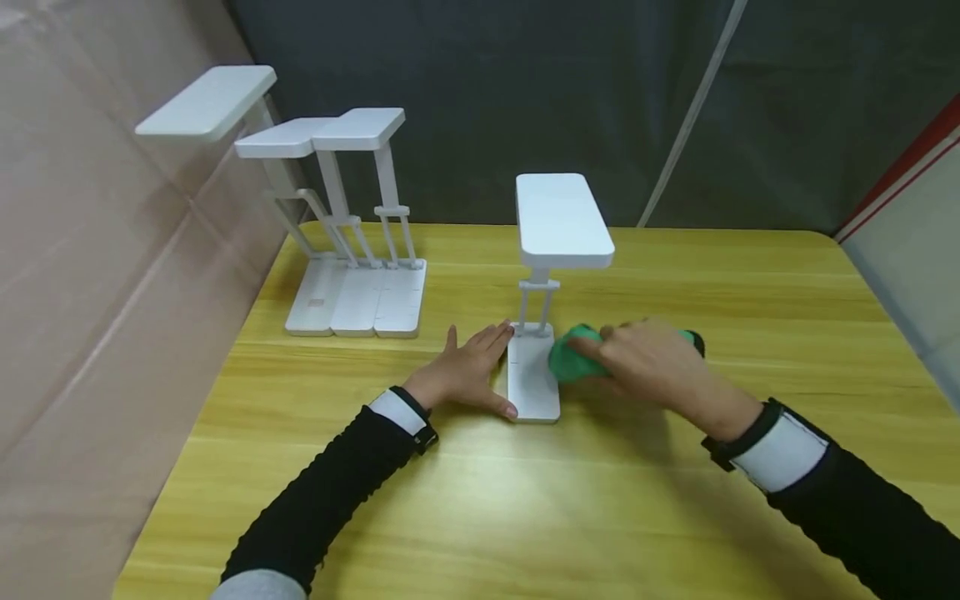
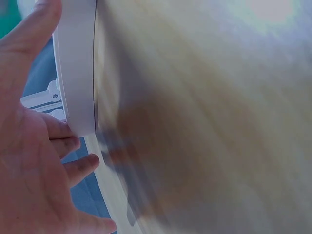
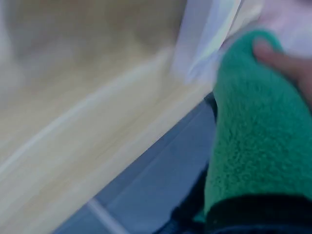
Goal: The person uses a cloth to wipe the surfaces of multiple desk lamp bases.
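A white folding stand [image 1: 533, 383] stands on the table in the head view, its flat rectangular top raised on thin struts above a narrow base. My left hand [image 1: 467, 372] is spread beside that base, thumb near its front corner and fingertips at the rear left edge. In the left wrist view the straight fingers [image 2: 80, 168] touch the base's side. With my right hand [image 1: 648, 362] I grip a fuzzy green cloth [image 1: 576, 354] against the base's right edge. The right wrist view shows the cloth [image 3: 258, 126] bunched under the thumb, with a dark band at its near end.
Several similar white stands [image 1: 356, 300] are lined up side by side at the table's back left, tops raised to different heights. The wooden table [image 1: 480, 508] meets a dark curtain [image 1: 465, 108] at the back and a pale covering [image 1: 97, 275] on the left.
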{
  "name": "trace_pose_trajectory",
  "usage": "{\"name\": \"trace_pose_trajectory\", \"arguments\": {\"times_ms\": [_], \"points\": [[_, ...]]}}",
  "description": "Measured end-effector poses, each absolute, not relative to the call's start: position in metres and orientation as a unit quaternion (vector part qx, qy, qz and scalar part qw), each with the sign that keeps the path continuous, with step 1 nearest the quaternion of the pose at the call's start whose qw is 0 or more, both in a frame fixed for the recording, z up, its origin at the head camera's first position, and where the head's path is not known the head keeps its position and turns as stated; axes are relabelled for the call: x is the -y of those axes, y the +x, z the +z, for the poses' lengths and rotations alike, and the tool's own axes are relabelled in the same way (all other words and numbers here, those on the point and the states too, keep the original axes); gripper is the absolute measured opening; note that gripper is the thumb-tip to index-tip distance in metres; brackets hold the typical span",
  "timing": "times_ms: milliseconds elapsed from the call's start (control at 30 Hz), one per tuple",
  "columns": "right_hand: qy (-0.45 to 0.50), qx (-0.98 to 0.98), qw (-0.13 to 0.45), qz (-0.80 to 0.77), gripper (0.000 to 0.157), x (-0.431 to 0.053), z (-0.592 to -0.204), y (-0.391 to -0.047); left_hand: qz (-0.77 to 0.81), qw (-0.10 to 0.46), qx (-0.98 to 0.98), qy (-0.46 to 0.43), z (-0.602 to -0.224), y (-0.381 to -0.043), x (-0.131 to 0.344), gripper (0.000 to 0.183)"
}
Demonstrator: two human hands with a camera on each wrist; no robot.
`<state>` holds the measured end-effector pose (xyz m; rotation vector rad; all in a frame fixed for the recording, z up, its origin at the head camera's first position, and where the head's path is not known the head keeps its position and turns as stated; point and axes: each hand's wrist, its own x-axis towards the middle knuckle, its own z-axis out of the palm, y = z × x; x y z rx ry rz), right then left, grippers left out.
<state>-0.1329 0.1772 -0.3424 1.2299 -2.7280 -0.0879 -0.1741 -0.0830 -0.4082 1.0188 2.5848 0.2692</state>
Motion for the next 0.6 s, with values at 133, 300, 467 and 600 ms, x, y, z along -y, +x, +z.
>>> {"name": "trace_pose_trajectory", "arguments": {"times_ms": [133, 300, 467, 600], "points": [[0.318, 0.935, 0.142, -0.063, 0.028, -0.189, -0.359, -0.165, 0.102, 0.182, -0.911, 0.355, -0.408, -0.173, 0.082, 0.121], [0.301, 0.943, 0.123, -0.064, 0.03, -0.187, -0.394, -0.181, 0.104, 0.187, -0.908, 0.36, -0.412, -0.171, 0.081, 0.121], [0.337, 0.93, 0.132, -0.061, 0.03, -0.178, -0.402, -0.174, 0.094, 0.173, -0.911, 0.362, -0.412, -0.172, 0.079, 0.121], [0.368, 0.92, 0.12, -0.06, 0.024, -0.176, -0.397, -0.163, 0.079, 0.17, -0.916, 0.355, -0.409, -0.175, 0.08, 0.122]]}}
